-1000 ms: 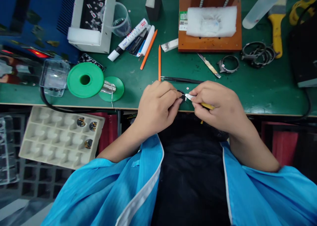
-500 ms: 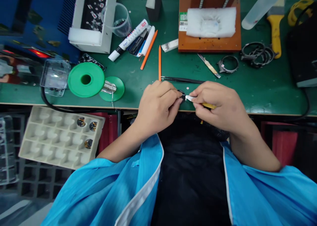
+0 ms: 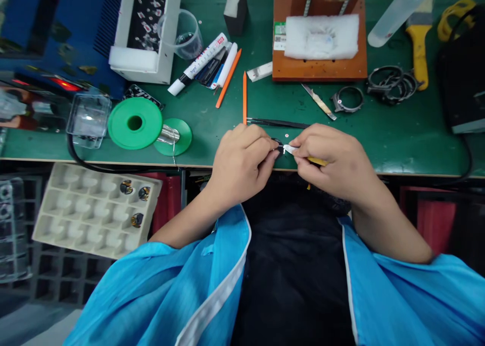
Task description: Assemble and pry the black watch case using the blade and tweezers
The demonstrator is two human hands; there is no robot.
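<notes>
At the front edge of the bench, my left hand (image 3: 245,161) pinches a small dark part (image 3: 279,147), mostly hidden behind the fingers. My right hand (image 3: 329,161) is closed round a slim tool with a yellow handle (image 3: 317,161) and a pale, blade-like front end (image 3: 289,149). That pale end points left and meets, or nearly meets, a tiny white bit at the dark part's edge; contact is too small to tell. Just beyond the fingers lie black tweezers (image 3: 278,123) and an orange stick (image 3: 244,98).
Left are a green solder spool (image 3: 135,139), a clear box (image 3: 89,114) and, below the bench edge, a cream tray (image 3: 85,204) with several small round parts. Behind stand a brown fixture (image 3: 320,72) and markers (image 3: 200,60). Rightward lie a thin blade (image 3: 319,102), watch-case-like rings (image 3: 347,99) and a yellow-handled brush (image 3: 419,58).
The camera view has shifted slightly, so the bench items at left appear a little further right. Both hands keep the same grip, with hardly any visible movement.
</notes>
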